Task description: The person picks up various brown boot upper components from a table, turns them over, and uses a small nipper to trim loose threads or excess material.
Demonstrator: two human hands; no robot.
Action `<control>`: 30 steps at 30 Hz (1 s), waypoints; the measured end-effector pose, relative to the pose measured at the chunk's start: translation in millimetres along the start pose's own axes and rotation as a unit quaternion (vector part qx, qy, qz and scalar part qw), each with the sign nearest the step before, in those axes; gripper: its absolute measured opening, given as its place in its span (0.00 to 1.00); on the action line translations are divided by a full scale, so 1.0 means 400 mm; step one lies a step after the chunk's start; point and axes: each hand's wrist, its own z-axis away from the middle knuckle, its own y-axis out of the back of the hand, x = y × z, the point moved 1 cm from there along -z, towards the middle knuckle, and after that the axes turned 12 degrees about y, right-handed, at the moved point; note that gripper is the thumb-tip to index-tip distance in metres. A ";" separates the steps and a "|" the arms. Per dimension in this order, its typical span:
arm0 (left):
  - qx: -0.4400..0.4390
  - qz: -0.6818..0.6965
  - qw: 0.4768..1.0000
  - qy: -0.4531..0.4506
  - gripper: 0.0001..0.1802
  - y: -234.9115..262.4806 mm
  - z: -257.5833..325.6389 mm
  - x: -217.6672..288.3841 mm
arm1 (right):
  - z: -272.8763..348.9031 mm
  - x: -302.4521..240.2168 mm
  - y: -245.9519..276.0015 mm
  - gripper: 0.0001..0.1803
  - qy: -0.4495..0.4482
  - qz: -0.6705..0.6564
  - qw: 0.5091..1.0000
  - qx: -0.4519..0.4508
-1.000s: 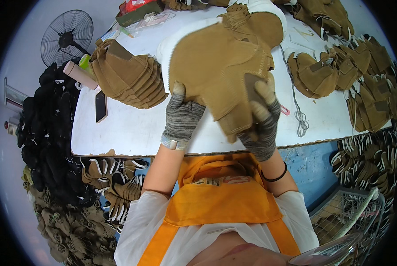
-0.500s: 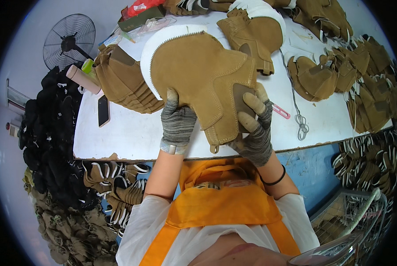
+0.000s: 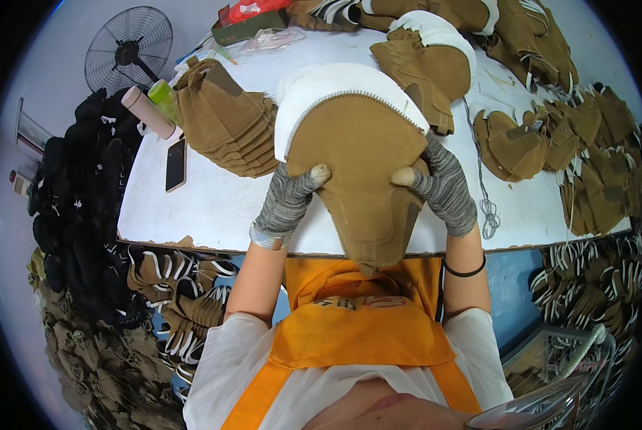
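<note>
Between both hands I hold a brown suede shoe upper [image 3: 360, 161] with a white toe lining stitched along its curved far edge. Its narrow heel end, with a small loop, points toward me over the table's front edge. My left hand [image 3: 292, 197], in a grey knit glove with light fingertips, grips the left side, thumb on top. My right hand [image 3: 444, 188], gloved alike, grips the right side, its thumb also on top. The other fingers of both hands are mostly hidden under the upper.
The white table [image 3: 213, 211] bears a stack of uppers [image 3: 228, 118] at left, more uppers [image 3: 510, 147] at right, a phone [image 3: 176, 165], a pink tumbler [image 3: 147, 112] and a coiled cord [image 3: 490, 218]. A fan [image 3: 127, 54] stands beyond the far left. A wire basket [image 3: 557, 358] is at lower right.
The upper has turned from a sideways view to lie face up, its white toe edge pointing away. My right hand has moved from the heel part to the right side. The view has shifted slightly.
</note>
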 end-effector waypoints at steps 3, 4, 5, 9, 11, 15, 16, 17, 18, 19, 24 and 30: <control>0.002 0.000 1.000 0.014 0.33 -0.008 0.027 0.050 | -0.025 0.022 -0.025 0.39 0.019 0.003 0.999 0.042; -0.014 -0.017 1.000 0.008 0.32 0.006 0.033 0.054 | -0.035 0.036 -0.034 0.35 0.026 -0.016 0.999 0.045; -0.029 -0.035 0.999 0.002 0.32 0.023 0.038 0.057 | -0.047 0.040 -0.049 0.35 0.023 -0.050 0.997 0.055; -0.033 -0.061 0.997 -0.025 0.31 0.063 0.076 0.088 | -0.086 0.043 -0.117 0.34 0.031 -0.115 0.991 0.068; -0.025 -0.098 0.995 -0.021 0.34 0.070 0.094 0.144 | -0.109 0.061 -0.143 0.35 0.037 -0.124 0.989 0.068; 0.011 -0.213 0.976 -0.044 0.35 0.148 0.102 0.269 | -0.227 0.063 -0.193 0.26 0.208 0.119 0.970 -0.032; 0.071 -0.219 0.969 -0.086 0.31 0.144 0.109 0.319 | -0.260 0.080 -0.196 0.24 0.292 0.253 0.921 -0.047; 0.128 -0.282 0.943 -0.119 0.31 0.165 0.114 0.371 | -0.298 0.059 -0.223 0.24 0.310 0.187 0.930 -0.066; 0.199 -0.313 0.914 -0.161 0.31 0.199 0.099 0.401 | -0.334 0.025 -0.256 0.24 0.325 0.122 0.934 -0.084; 0.174 -0.304 0.918 -0.185 0.32 0.214 0.097 0.452 | -0.377 0.005 -0.277 0.24 0.365 0.158 0.913 -0.097; 0.173 -0.234 0.953 -0.084 0.23 0.381 -0.033 0.562 | -0.603 -0.060 -0.389 0.21 0.372 0.320 0.852 -0.182; 0.157 -0.486 0.857 -0.066 0.19 0.685 -0.247 0.483 | -0.717 -0.002 -0.452 0.24 0.317 0.392 0.839 -0.203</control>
